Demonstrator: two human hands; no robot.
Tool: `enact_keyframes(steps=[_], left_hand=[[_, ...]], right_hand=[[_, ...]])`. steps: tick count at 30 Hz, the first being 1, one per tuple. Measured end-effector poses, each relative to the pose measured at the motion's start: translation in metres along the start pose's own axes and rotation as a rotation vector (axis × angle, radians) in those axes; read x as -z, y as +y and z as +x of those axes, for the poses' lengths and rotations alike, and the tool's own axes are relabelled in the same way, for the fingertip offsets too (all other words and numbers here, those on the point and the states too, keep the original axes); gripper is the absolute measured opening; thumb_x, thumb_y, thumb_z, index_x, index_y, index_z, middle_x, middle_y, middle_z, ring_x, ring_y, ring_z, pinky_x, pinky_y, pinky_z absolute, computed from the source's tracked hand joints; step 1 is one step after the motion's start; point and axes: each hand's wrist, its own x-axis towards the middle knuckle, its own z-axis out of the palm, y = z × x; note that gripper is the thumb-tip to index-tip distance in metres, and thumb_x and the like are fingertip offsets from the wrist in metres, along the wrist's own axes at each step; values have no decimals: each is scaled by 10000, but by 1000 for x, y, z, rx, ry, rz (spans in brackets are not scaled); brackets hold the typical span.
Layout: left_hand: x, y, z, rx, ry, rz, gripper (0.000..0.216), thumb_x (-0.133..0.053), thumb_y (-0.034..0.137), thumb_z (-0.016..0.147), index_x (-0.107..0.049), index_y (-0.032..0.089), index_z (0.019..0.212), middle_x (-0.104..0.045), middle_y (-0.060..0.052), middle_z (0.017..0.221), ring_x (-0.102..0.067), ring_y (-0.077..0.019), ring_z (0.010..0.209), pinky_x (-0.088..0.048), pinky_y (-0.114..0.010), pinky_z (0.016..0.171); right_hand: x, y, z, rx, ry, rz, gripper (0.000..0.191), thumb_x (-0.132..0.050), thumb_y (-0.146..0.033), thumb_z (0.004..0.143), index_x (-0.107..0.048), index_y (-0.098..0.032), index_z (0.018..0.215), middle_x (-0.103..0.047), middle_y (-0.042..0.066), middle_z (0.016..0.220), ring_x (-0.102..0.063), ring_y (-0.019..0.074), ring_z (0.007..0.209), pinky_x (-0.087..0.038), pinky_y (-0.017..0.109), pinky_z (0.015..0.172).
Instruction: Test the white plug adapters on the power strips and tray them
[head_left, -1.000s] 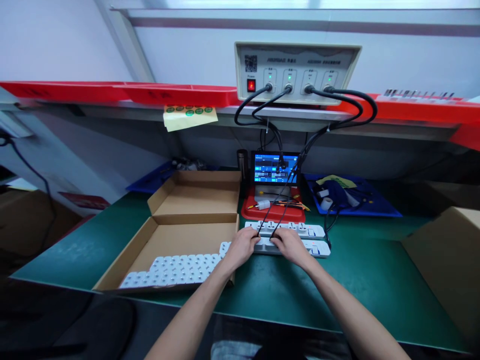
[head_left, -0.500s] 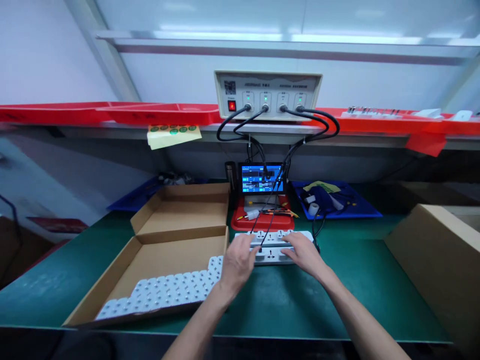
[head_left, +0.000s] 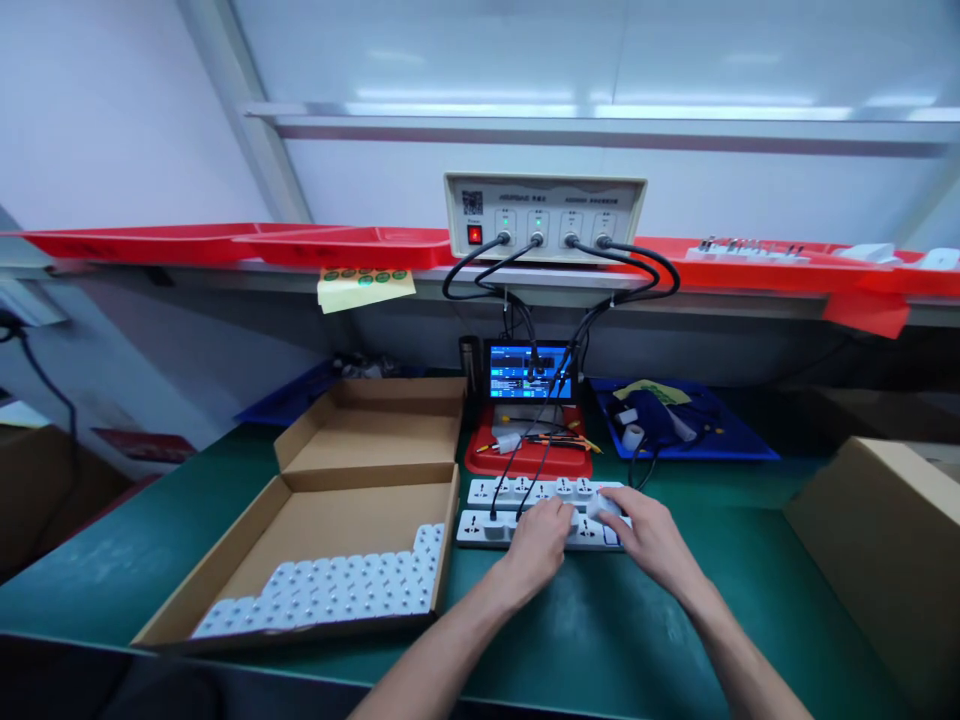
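Observation:
Two white power strips lie side by side across the bench: a rear strip (head_left: 541, 491) and a front strip (head_left: 474, 528). My right hand (head_left: 654, 527) pinches a white charger (head_left: 601, 504) just above the right part of the strips. On the front strip my left hand (head_left: 538, 540) is closed, its fingers together over the sockets; what they grip is mostly hidden. Left of it, a thin black cable (head_left: 504, 478) runs down to a white charger (head_left: 494, 530) seated in the front strip. A second cable ends beside my left fingers.
An open cardboard box (head_left: 352, 510) on the left holds rows of white chargers (head_left: 337, 588). Behind the strips are a red tray (head_left: 480, 462) and a lit screen (head_left: 527, 372). A tester (head_left: 547, 210) sits on the shelf. Another carton (head_left: 870, 550) stands right.
My left hand has moved right along the front strip, uncovering its left end. My right hand has shifted right and now holds a charger. Fewer indicator lights on the tester look lit.

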Motion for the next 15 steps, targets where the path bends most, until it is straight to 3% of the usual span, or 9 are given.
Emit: enact_keyframes(steps=[5,8,10,12,15], left_hand=[[10,10,-18,66,328,-607,346,-506,275,1104,-724,243,1371,-729,-115,1250,-701,-249,1141,-581,-399,1032],[1,15,-36,161,369,-943,418,-623,393,1066,-683,226,1443,-730,-122,1372,-707,-257,1219,-589,-402,1076],[-3,12,-51,192,360,-1074,560,-737,408,990,-628,206,1500,-716,-135,1429,-713,-269,1241,-592,-408,1096],[3,0,-68,194,371,-1096,642,-800,384,932,-600,211,1517,-718,-131,1427,-720,-266,1231,-588,-406,1105],[37,-40,-95,233,466,-837,577,-796,361,911,-618,219,1440,-719,-121,1346,-720,-253,1152,-592,-391,1030]], right_hand=[[16,-35,-8,27,-7,281,324,-646,-470,1052,-791,-261,1252,-814,101,1188,-751,279,1022,-604,381,922],[1,-59,-8,22,56,394,293,-686,-470,1035,-800,-261,1205,-798,85,1085,-729,242,873,-599,338,776],[-10,-73,-7,42,83,438,270,-683,-461,1044,-799,-268,1191,-784,89,1107,-730,241,888,-605,336,768],[-17,-86,-6,98,91,437,256,-664,-446,1061,-795,-278,1203,-774,98,1140,-737,247,920,-621,347,794],[-13,-100,-15,196,136,352,249,-652,-396,1077,-779,-283,1260,-769,98,1181,-750,243,942,-634,351,822]])
